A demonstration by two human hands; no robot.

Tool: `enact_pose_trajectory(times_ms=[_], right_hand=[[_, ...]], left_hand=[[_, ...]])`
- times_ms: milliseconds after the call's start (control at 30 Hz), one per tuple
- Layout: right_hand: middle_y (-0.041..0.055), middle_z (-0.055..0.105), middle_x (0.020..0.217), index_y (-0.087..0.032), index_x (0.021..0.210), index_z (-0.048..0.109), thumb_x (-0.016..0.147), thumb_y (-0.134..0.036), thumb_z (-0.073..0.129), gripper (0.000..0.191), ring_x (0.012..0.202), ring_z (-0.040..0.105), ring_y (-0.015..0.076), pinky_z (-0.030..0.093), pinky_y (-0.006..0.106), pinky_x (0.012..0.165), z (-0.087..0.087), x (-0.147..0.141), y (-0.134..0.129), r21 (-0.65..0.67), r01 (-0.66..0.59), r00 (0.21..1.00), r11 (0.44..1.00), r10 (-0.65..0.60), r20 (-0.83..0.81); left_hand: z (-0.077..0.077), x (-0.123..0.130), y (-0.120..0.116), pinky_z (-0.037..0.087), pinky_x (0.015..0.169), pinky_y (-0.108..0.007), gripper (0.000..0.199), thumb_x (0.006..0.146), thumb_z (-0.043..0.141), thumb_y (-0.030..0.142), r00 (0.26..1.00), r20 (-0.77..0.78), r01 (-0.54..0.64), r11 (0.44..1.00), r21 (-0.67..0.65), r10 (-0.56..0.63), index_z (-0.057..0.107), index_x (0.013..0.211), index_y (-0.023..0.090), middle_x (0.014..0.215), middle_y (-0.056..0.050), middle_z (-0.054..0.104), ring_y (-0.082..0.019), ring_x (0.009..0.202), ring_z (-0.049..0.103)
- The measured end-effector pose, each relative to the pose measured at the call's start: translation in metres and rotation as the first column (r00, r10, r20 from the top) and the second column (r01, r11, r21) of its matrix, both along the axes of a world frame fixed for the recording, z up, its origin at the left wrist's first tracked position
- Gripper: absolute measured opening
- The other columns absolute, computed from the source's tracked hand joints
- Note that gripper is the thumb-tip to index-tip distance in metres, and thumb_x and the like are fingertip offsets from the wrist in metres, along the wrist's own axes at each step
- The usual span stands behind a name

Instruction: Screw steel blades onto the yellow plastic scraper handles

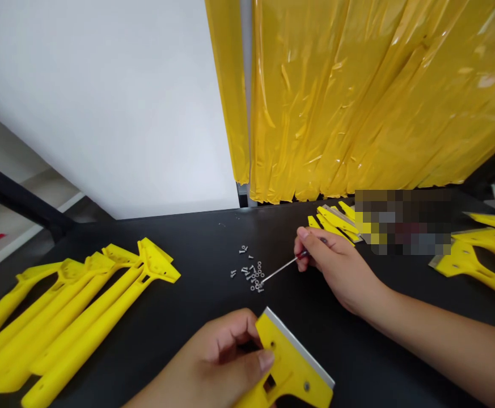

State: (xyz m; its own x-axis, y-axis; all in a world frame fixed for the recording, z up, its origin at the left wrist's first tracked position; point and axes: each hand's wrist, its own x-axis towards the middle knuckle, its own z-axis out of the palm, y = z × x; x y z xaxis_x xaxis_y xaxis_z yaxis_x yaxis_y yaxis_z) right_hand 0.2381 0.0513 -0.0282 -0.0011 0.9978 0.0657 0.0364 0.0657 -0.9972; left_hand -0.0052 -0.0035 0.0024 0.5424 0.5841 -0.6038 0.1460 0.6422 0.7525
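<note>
On a matte black tabletop (187,334), the person's left hand (225,354) is clamped around a yellow plastic scraper (292,368), with the thumb pressed on its flat head beside a small round hole, the fingers curled behind, and a straight steel blade (300,352) along the far edge. The right hand (336,272) is closed on a slim red-handled screwdriver (283,271), fingers wrapped over the handle so only a bit of red shows. Its steel shaft slants down and left to end at a loose scatter of small silver screws and washers (251,277) on the tabletop — whether the tip touches one is too small to tell. The two hands are apart, with the scraper nearer the camera. To their left lies a row of long yellow scrapers (81,306), side by side and slightly overlapping. More bladed yellow scrapers (472,260) lie at the right edge, and a further heap of yellow scrapers (332,224) sits behind the right hand, partly under a pixelated patch (400,221). Beyond the table hang a glossy yellow plastic curtain (358,96) and a white panel (102,102).
</note>
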Motion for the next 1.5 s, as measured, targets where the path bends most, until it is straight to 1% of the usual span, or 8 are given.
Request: enact_pose_trajectory(times_ms=[100,200,400,633,767,967,1267,1500], right_hand=[[-0.002,0.056,0.071,-0.021,0.078,0.064,0.101,-0.059,0.058,0.045,0.065,0.055,0.0139,0.043,0.03,0.065,-0.001,0.001,0.001,-0.004,-0.003,1.0,1.0,0.003,-0.01],[-0.0018,0.056,0.073,-0.021,0.078,0.064,0.101,-0.059,0.058,0.045,0.064,0.054,0.0136,0.043,0.029,0.063,-0.001,0.0,0.001,-0.004,-0.01,1.0,1.0,0.01,-0.016],[-0.0017,0.056,0.072,-0.022,0.078,0.065,0.102,-0.057,0.057,0.044,0.067,0.053,0.0139,0.043,0.029,0.064,0.001,0.0,0.0,0.005,-0.004,1.0,1.0,0.004,0.008],[-0.0007,0.055,0.074,-0.021,0.076,0.065,0.101,-0.057,0.059,0.044,0.069,0.051,0.0144,0.04,0.028,0.062,0.007,0.002,-0.001,0.003,-0.004,0.998,1.0,0.004,0.055],[-0.0006,0.055,0.075,-0.021,0.077,0.065,0.101,-0.056,0.059,0.043,0.069,0.05,0.0141,0.039,0.027,0.06,0.008,0.003,-0.001,-0.003,0.001,0.998,1.0,-0.001,0.065],[-0.001,0.054,0.075,-0.021,0.078,0.063,0.103,-0.055,0.057,0.043,0.068,0.05,0.0134,0.038,0.027,0.059,0.006,0.005,0.001,-0.006,0.005,0.996,1.0,-0.005,0.088],[-0.0005,0.056,0.075,-0.023,0.078,0.062,0.106,-0.045,0.054,0.037,0.072,0.051,0.0155,0.041,0.029,0.068,0.019,-0.001,-0.016,0.112,-0.111,0.968,0.987,0.082,0.237],[-0.001,0.054,0.076,-0.024,0.08,0.06,0.107,-0.045,0.051,0.036,0.072,0.051,0.0158,0.041,0.03,0.067,0.019,-0.006,-0.024,0.127,-0.174,0.946,0.977,0.13,0.296]], left_hand=[[-0.002,0.0,0.0,0.059,0.073,-0.027,0.037,0.084,0.084,0.048,1.0,0.015,-0.009,1.0,-0.002,0.009,0.065,0.094,0.018,0.091,-0.007,0.082,-0.013,0.067,0.074],[-0.003,0.0,0.0,0.06,0.073,-0.028,0.037,0.084,0.084,0.049,1.0,0.023,-0.01,1.0,-0.005,0.01,0.065,0.094,0.019,0.092,-0.006,0.082,-0.013,0.066,0.075],[-0.001,0.0,-0.001,0.061,0.078,-0.031,0.038,0.083,0.084,0.05,1.0,0.008,-0.009,1.0,0.008,0.009,0.066,0.094,0.019,0.093,-0.006,0.081,-0.016,0.073,0.076],[0.0,-0.001,-0.001,0.055,0.064,-0.023,0.035,0.085,0.083,0.047,1.0,0.015,0.001,1.0,-0.001,-0.001,0.065,0.095,0.019,0.088,-0.006,0.081,-0.014,0.069,0.073],[0.001,0.0,0.0,0.056,0.068,-0.024,0.034,0.085,0.083,0.046,1.0,0.021,-0.01,1.0,-0.02,0.01,0.066,0.095,0.019,0.087,-0.005,0.081,-0.013,0.069,0.072],[-0.001,-0.001,-0.002,0.055,0.066,-0.024,0.034,0.084,0.084,0.047,1.0,0.017,-0.018,1.0,-0.022,0.018,0.067,0.094,0.02,0.088,-0.005,0.08,-0.014,0.07,0.071],[-0.001,0.0,-0.002,0.056,0.069,-0.025,0.034,0.082,0.087,0.045,0.998,0.059,-0.028,0.999,-0.038,0.03,0.069,0.094,0.019,0.093,-0.006,0.08,-0.014,0.074,0.072],[-0.002,0.0,-0.004,0.055,0.072,-0.025,0.033,0.082,0.088,0.043,0.995,0.094,-0.04,0.998,-0.054,0.045,0.068,0.092,0.019,0.091,-0.006,0.08,-0.016,0.077,0.074]])
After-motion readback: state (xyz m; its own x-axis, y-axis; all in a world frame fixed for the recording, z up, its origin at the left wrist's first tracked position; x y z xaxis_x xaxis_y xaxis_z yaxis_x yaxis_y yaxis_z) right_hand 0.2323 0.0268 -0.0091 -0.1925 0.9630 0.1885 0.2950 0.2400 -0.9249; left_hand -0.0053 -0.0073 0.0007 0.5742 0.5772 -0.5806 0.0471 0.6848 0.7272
